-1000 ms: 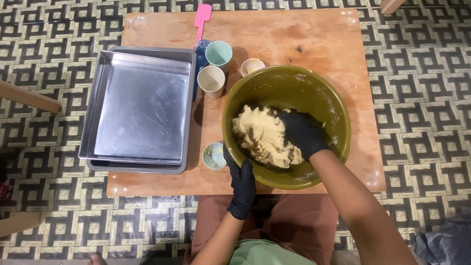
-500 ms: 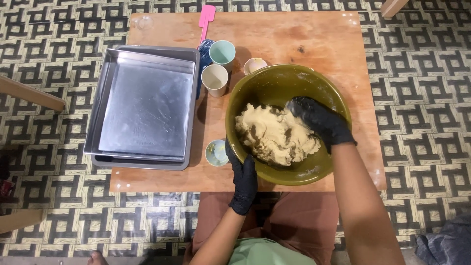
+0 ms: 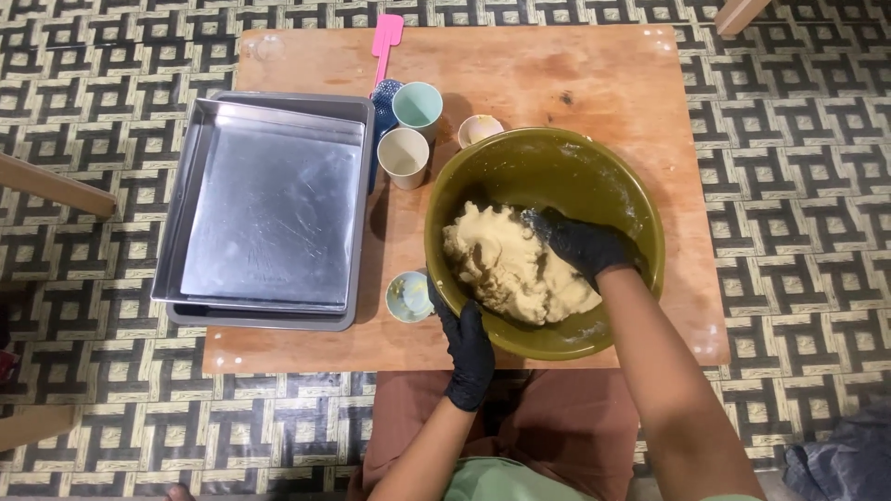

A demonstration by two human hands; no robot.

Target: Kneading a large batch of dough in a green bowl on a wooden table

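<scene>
Wooden surface (image 3: 557, 74): left hand (image 3: 467, 351) clamps bowl (image 3: 483, 167) rim; right hand (image 3: 585, 244), fingers together, should press dough (image 3: 506, 264) firmly.

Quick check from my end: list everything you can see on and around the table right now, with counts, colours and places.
Round olive-green mixing bowl: one, right half of table.
Lump of pale beige dough: one, inside bowl.
Rectangular grey metal baking trays: two, nested, left of bowl.
Small cups: three; teal and cream behind the bowl, pale blue one at its front left.
Small pale dish: one, behind bowl.
Pink spatula: one, far edge.
Square wooden table: one, on patterned black-and-cream floor.
Left hand: black glove, fingers on bowl's near rim.
Right hand: black glove, pressing on dough.
</scene>
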